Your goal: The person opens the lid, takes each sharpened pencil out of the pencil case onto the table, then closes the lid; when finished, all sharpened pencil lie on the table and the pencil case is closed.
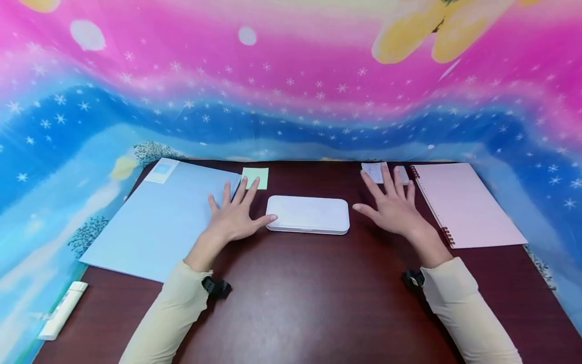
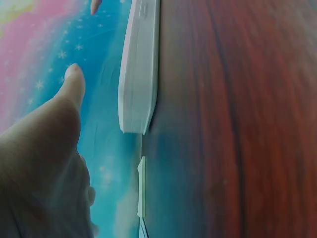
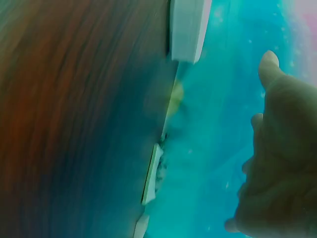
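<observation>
Your left grip (image 1: 231, 218) is wide: fingers spread, thumb stretched out, nothing held. Your right grip (image 1: 393, 210) is likewise wide and holds nothing. Both wrist views place them raised off the desk (image 1: 309, 303), with a gap between each thumb and the white case (image 1: 307, 214).

The case lies flat near the middle of the desk, between the two grips, and appears closed. In the head view your left thumb crosses its left end, but the left wrist view shows the two apart. Your left fingers reach over the blue folder (image 1: 136, 222) and the green notepaper (image 1: 258, 183); your right fingers partly cover the purple notepaper (image 1: 372, 173) and a small pale block (image 1: 402, 174), its nature unclear. The pink notebook (image 1: 473, 205) lies to the right of your right grip. A white tube (image 1: 63, 309) lies well apart, by the desk's left edge.

Step in hand, as judged: a ready stance or a pause, with no item taken up. Should you handle the case, the move would call for lowering both grips, bringing them inward and closing evenly on its two ends
</observation>
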Demonstrator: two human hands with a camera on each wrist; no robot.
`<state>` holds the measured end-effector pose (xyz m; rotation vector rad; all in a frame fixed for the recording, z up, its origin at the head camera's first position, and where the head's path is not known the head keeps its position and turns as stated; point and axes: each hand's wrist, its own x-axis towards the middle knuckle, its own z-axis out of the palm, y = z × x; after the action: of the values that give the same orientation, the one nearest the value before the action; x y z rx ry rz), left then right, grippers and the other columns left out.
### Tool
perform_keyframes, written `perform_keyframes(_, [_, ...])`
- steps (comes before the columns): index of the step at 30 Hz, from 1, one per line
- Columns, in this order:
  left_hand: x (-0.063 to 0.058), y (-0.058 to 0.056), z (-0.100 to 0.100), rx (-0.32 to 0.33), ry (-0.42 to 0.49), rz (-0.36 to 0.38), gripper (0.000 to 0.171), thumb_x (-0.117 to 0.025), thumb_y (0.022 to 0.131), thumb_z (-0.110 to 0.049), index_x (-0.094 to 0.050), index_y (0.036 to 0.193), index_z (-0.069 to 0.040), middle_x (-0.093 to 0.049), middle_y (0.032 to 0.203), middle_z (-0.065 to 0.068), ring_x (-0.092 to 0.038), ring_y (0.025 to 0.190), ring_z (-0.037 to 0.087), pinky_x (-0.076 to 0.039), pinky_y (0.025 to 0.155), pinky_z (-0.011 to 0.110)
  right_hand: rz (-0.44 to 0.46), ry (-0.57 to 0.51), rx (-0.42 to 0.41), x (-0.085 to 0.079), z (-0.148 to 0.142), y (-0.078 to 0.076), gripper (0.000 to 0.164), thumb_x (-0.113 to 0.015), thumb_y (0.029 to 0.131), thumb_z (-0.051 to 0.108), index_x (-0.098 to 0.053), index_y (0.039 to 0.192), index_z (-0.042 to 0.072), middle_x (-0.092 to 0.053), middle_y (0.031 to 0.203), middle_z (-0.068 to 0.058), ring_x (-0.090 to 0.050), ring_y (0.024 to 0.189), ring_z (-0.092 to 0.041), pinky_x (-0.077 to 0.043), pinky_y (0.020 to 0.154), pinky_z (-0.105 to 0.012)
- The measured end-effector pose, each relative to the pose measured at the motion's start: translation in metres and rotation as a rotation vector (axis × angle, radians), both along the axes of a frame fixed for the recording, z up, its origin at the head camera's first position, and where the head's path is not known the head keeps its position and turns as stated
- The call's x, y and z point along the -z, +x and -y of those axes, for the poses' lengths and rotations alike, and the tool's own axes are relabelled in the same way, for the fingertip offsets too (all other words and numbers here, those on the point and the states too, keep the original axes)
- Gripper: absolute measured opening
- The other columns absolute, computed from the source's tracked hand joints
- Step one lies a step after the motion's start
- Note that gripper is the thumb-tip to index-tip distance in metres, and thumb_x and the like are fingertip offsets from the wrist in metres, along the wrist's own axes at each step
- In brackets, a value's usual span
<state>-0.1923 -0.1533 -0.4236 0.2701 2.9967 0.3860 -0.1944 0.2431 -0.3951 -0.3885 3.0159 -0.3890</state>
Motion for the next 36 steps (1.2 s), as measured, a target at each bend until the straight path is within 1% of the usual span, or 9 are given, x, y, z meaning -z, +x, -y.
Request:
perform_keyframes(4, [0.002,0.002,-0.008,0.057,0.053,0.057,0.116,-0.049,0.077,-0.091,0.009,0.162,-0.037,-0.004,0.173,0.002,0.003,0.157,0.045,0.003,0.113,0.082,0.079,-0.012,-0.088,0.002,0.016,0.001,0.094,-0.049,0.095,0.071,0.008,0.162,0.039,0.026,0.168,-0.008,0.024,0.154,-0.042,0.008,0.117,-0.077])
perform_keyframes(7, [0.003,0.0,-0.013,0.099,0.101,0.086,0.12,-0.06,0.077,-0.085,0.008,0.163,-0.035,-0.008,0.173,0.0,-0.003,0.158,0.044,0.002,0.114,0.081,0.132,-0.023,-0.171,0.004,0.03,0.001,0.102,-0.057,0.094,0.067,0.011,0.163,0.034,0.021,0.17,-0.009,0.014,0.156,-0.043,0.002,0.121,-0.073])
perform_keyframes(9, [0.004,-0.001,-0.016,0.121,0.123,0.099,0.122,-0.066,0.078,-0.079,0.008,0.164,-0.032,-0.011,0.173,0.0,-0.006,0.158,0.041,0.001,0.116,0.079,0.145,-0.028,-0.232,0.005,0.037,0.0,0.105,-0.063,0.092,0.064,0.006,0.164,0.03,0.013,0.171,-0.012,0.007,0.158,-0.043,-0.004,0.123,-0.07])
perform_keyframes(12, [0.004,-0.005,-0.02,0.15,0.138,0.124,0.123,-0.073,0.079,-0.07,0.003,0.165,-0.026,-0.016,0.172,0.0,-0.011,0.158,0.038,-0.003,0.118,0.077,0.16,-0.046,-0.307,0.007,0.044,-0.001,0.104,-0.071,0.089,0.056,-0.007,0.165,0.025,-0.001,0.172,-0.016,-0.002,0.158,-0.041,-0.01,0.124,-0.066])
perform_keyframes(17, [0.005,-0.009,-0.022,0.159,0.158,0.167,0.119,-0.078,0.078,-0.062,-0.009,0.165,-0.02,-0.027,0.169,0.008,-0.014,0.158,0.035,-0.006,0.121,0.073,0.152,-0.027,-0.362,0.012,0.051,-0.006,0.097,-0.075,0.089,0.049,-0.02,0.164,0.02,-0.02,0.169,-0.018,-0.017,0.157,-0.038,-0.021,0.125,-0.061])
perform_keyframes(23, [0.013,-0.012,-0.022,0.153,0.215,0.127,0.106,-0.082,0.08,-0.051,-0.024,0.163,-0.018,-0.033,0.166,0.012,-0.014,0.159,0.032,-0.003,0.123,0.069,0.088,0.027,-0.371,0.013,0.055,-0.01,0.093,-0.078,0.084,0.052,-0.036,0.159,0.015,-0.043,0.159,-0.017,-0.043,0.146,-0.035,-0.042,0.114,-0.057])
perform_keyframes(26, [0.017,-0.013,-0.022,0.164,0.226,0.115,0.105,-0.083,0.079,-0.051,-0.027,0.162,-0.018,-0.033,0.165,0.013,-0.017,0.158,0.031,-0.003,0.124,0.067,0.042,0.063,-0.379,0.014,0.054,-0.012,0.091,-0.079,0.081,0.055,-0.043,0.155,0.017,-0.052,0.152,-0.016,-0.052,0.138,-0.034,-0.048,0.108,-0.055])
perform_keyframes(30, [0.022,-0.015,-0.021,0.172,0.21,0.081,0.106,-0.083,0.077,-0.055,-0.029,0.161,-0.02,-0.033,0.165,0.012,-0.021,0.157,0.029,-0.004,0.126,0.063,-0.005,0.087,-0.402,0.014,0.051,-0.016,0.088,-0.078,0.08,0.058,-0.048,0.153,0.019,-0.058,0.147,-0.013,-0.059,0.131,-0.032,-0.052,0.103,-0.052])
perform_keyframes(36, [0.027,-0.019,-0.015,0.192,0.182,0.02,0.106,-0.082,0.075,-0.06,-0.031,0.16,-0.021,-0.04,0.162,0.008,-0.031,0.153,0.027,-0.01,0.127,0.057,-0.037,0.109,-0.426,0.013,0.052,-0.022,0.087,-0.077,0.078,0.063,-0.052,0.15,0.022,-0.063,0.143,-0.009,-0.065,0.124,-0.029,-0.057,0.092,-0.048])
